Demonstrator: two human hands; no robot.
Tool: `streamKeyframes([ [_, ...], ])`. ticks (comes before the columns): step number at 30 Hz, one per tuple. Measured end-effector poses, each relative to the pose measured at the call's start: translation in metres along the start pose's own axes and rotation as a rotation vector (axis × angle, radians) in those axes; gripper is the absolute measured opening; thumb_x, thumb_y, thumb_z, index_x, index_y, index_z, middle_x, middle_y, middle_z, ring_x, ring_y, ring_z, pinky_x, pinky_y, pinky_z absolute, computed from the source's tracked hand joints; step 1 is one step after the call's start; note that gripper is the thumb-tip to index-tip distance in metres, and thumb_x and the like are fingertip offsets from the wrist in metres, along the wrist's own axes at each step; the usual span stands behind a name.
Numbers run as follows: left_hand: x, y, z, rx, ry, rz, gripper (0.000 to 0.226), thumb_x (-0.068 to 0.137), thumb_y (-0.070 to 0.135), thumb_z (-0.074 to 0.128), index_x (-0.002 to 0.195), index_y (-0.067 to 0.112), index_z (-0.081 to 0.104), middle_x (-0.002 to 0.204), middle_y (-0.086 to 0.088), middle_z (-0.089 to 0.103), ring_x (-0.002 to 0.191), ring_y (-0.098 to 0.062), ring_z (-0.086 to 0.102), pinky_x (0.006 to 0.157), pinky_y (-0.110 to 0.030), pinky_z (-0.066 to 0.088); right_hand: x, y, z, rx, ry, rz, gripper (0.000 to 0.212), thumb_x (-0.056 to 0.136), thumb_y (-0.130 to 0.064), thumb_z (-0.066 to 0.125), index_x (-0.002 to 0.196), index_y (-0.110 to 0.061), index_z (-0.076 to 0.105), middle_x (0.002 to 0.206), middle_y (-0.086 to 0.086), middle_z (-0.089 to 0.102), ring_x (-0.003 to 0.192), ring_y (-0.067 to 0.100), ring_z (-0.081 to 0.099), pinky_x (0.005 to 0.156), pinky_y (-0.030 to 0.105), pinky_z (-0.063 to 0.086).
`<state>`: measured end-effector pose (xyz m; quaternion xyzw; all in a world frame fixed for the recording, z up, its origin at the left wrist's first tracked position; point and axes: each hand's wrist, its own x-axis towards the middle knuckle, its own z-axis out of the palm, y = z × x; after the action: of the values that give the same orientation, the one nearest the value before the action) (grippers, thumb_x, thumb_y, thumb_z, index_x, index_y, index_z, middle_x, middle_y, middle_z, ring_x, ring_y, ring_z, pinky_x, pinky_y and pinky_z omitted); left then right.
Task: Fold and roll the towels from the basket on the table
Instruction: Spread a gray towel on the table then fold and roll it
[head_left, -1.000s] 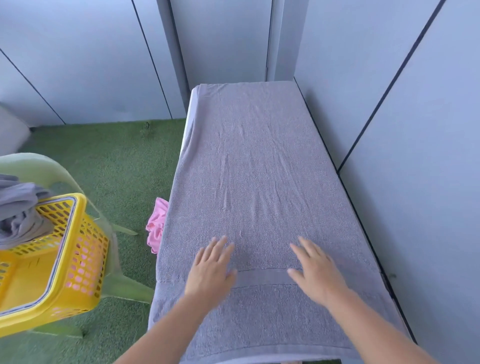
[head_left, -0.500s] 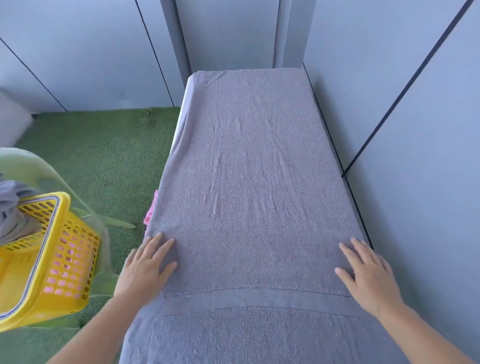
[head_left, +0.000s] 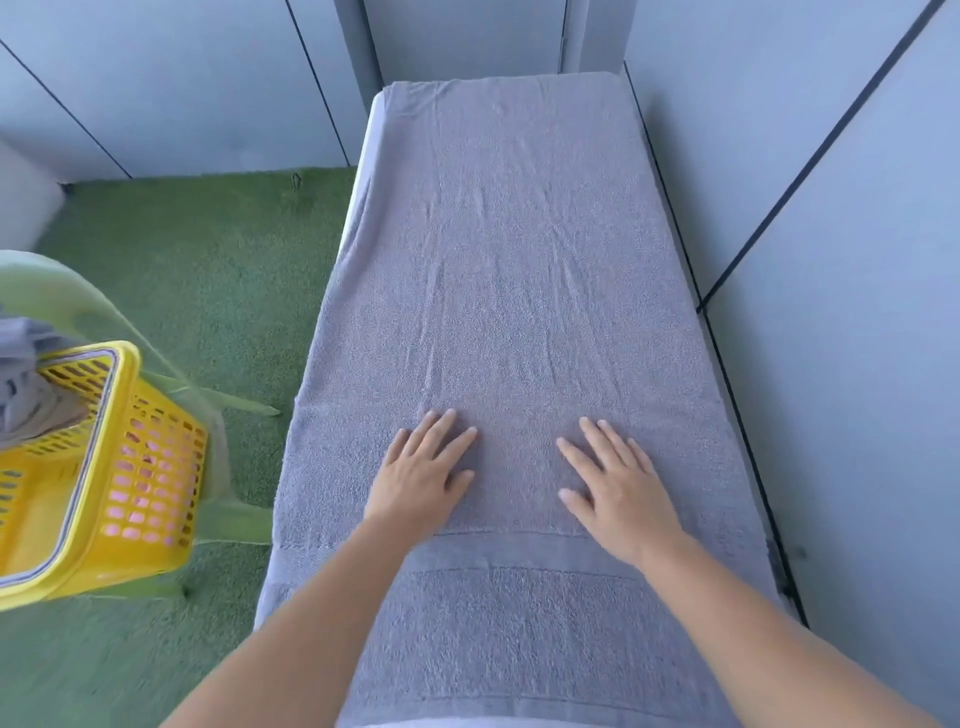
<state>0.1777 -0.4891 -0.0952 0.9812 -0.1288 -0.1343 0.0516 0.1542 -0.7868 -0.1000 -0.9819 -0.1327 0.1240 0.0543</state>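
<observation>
Both hands have slid inward from the towel's side edges. Left hand (head_left: 422, 480) and right hand (head_left: 615, 488) press flat, fingers straight and released, near the middle of the grey towel (head_left: 519, 260) spread over the table (head_left: 363, 150). Beside it, the yellow basket (head_left: 111, 467) holds more grey cloth.

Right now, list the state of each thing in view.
Grey terry towel: spread flat, unfolded.
Yellow plastic basket: upright on pale green chair, grey laundry inside.
Left grip: fingers straight, flat on the towel.
Right grip: fingers straight, flat on the towel.
</observation>
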Motion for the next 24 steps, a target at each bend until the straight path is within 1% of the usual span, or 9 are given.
streamKeyframes([
  [2,-0.040,-0.051,0.005,0.015,0.019,-0.089,0.061,0.100,0.065,0.019,0.157,0.045,0.014,0.168,0.013,0.004,0.154,-0.011,-0.005,0.126,-0.042,0.005,-0.040,0.043,0.003,-0.021,0.008,0.090,0.064,0.098,-0.065,0.020,0.156,-0.037,0.018,0.166,-0.001,0.001,0.152,0.018,-0.004,0.123,0.048,0.013],
  [5,-0.100,-0.114,0.005,-0.016,0.032,-0.310,0.066,0.095,0.069,0.020,0.156,0.043,0.024,0.166,0.009,0.018,0.154,-0.016,0.012,0.123,-0.047,0.019,-0.087,0.087,0.000,-0.002,-0.010,0.256,0.069,0.094,-0.066,0.021,0.153,-0.031,0.031,0.165,0.002,0.013,0.152,0.020,0.009,0.119,0.051,0.022],
  [8,-0.108,-0.133,-0.002,-0.038,0.013,-0.393,0.068,0.094,0.068,0.020,0.155,0.039,0.027,0.165,0.008,0.024,0.153,-0.019,0.016,0.122,-0.051,0.021,-0.082,0.092,-0.011,0.027,-0.008,0.343,0.074,0.092,-0.067,0.019,0.150,-0.026,0.039,0.163,0.003,0.021,0.150,0.023,0.017,0.118,0.051,0.025],
  [10,-0.081,-0.118,-0.013,-0.048,0.073,-0.368,0.065,0.098,0.064,0.023,0.156,0.036,0.025,0.166,0.007,0.021,0.154,-0.017,0.011,0.123,-0.050,0.016,-0.048,0.077,-0.020,0.047,0.022,0.348,0.075,0.094,-0.069,0.019,0.153,-0.026,0.031,0.165,0.002,0.013,0.151,0.021,0.009,0.121,0.048,0.019],
  [13,-0.015,-0.063,-0.031,-0.064,0.121,-0.229,0.061,0.103,0.052,0.030,0.159,0.033,0.014,0.168,0.008,0.006,0.155,-0.013,-0.003,0.126,-0.043,0.004,0.021,0.032,-0.036,0.055,-0.013,0.255,0.071,0.097,-0.063,0.026,0.157,-0.027,0.013,0.166,0.002,-0.002,0.152,0.021,0.000,0.123,0.045,0.011],
  [15,0.025,-0.013,-0.039,-0.086,0.099,-0.104,0.060,0.105,0.043,0.033,0.159,0.033,0.010,0.168,0.009,0.001,0.154,-0.013,-0.008,0.126,-0.041,0.001,0.060,-0.009,-0.046,0.067,-0.050,0.139,0.072,0.098,-0.058,0.034,0.158,-0.026,0.010,0.166,0.003,-0.005,0.152,0.023,-0.001,0.123,0.046,0.010],
  [18,0.067,0.043,-0.044,-0.085,0.057,0.037,0.062,0.105,0.029,0.036,0.160,0.030,0.007,0.168,0.009,0.000,0.154,-0.013,-0.008,0.126,-0.042,0.003,0.100,-0.057,-0.050,0.087,-0.066,0.011,0.078,0.096,-0.052,0.047,0.158,-0.021,0.009,0.166,0.004,-0.002,0.152,0.023,0.000,0.123,0.047,0.012],
  [21,0.088,0.043,-0.041,-0.072,0.009,0.034,0.061,0.107,0.031,0.031,0.161,0.027,0.002,0.168,0.010,-0.003,0.154,-0.012,-0.009,0.126,-0.042,0.003,0.114,-0.058,-0.044,0.056,-0.069,-0.015,0.080,0.096,-0.053,0.047,0.158,-0.023,0.007,0.166,0.001,-0.001,0.152,0.021,0.000,0.123,0.047,0.012],
  [24,0.093,-0.011,-0.036,-0.049,-0.009,-0.014,0.061,0.106,0.046,0.026,0.160,0.031,0.003,0.168,0.012,-0.005,0.153,-0.013,-0.011,0.126,-0.044,0.001,0.110,-0.009,-0.038,0.005,-0.029,0.010,0.067,0.098,-0.062,0.028,0.156,-0.036,0.006,0.165,-0.003,-0.008,0.152,0.021,-0.003,0.122,0.046,0.003],
])
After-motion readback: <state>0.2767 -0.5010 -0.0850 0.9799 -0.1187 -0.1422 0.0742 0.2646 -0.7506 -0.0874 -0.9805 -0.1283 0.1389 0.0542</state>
